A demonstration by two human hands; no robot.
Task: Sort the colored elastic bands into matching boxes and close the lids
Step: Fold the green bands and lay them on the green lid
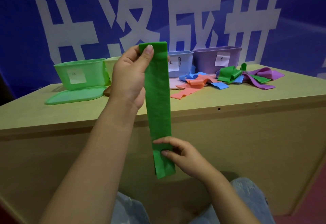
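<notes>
A long green elastic band [158, 103] hangs upright in front of the table. My left hand [130, 77] pinches its top end between thumb and fingers. My right hand [183, 155] pinches it near the bottom end. Behind stand a green box [81, 74] with its green lid [75, 95] lying flat in front, a pale yellow box [110, 65] partly hidden by my left hand, a blue box [181, 61] and a purple box [217, 59]. A pile of loose bands lies at the right: orange [192, 86], blue [218, 85], green [229, 74], purple [261, 77].
The wooden table [229, 98] has its front edge facing me, with a tall front panel below. A blue wall with large white characters rises behind the boxes. My knees in light trousers [250, 197] show at the bottom.
</notes>
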